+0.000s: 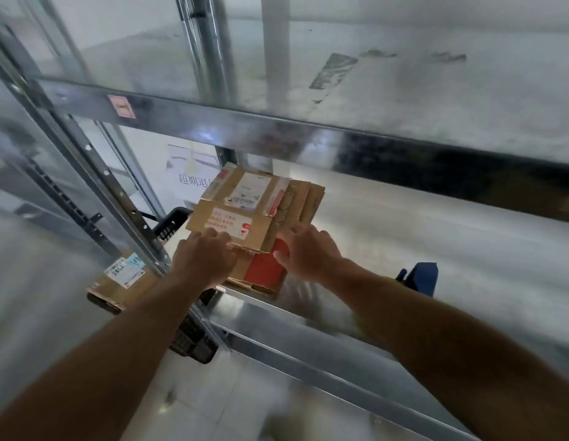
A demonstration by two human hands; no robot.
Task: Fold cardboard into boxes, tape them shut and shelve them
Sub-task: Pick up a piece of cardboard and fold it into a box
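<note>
Far left: slanted metal post [95,192] of the rack, blurred. Low beside it, small box [121,281] with a white label, on a lower level, well apart from the hands. Just right of the post, black crate [172,222], partly hidden behind the left forearm. Next, left arm, bare, stretched forward and up from the bottom left corner. Left hand [203,256] palm down, knuckles toward the camera, fingers curled over the near left edge of the box [245,211], gripping it. Box itself: brown cardboard, closed, white label and red-printed stickers on top, resting on the red box [264,268] at the left end of the shelf [404,224], near edge jutting slightly past the red face below. Behind and right of it, touching, ribbed cardboard [300,198]. Right hand [305,249] at the box's near right corner, fingers bent round the right side, thumb pointing left across the red face beneath, grip closed on the box. Right arm, bare, nearly straight, running in from the bottom right corner. Further right, low beside the forearm, blue object [423,278], too blurred to identify. Above everything, upper shelf [436,90], scuffed grey metal, slanting down to the right.
</note>
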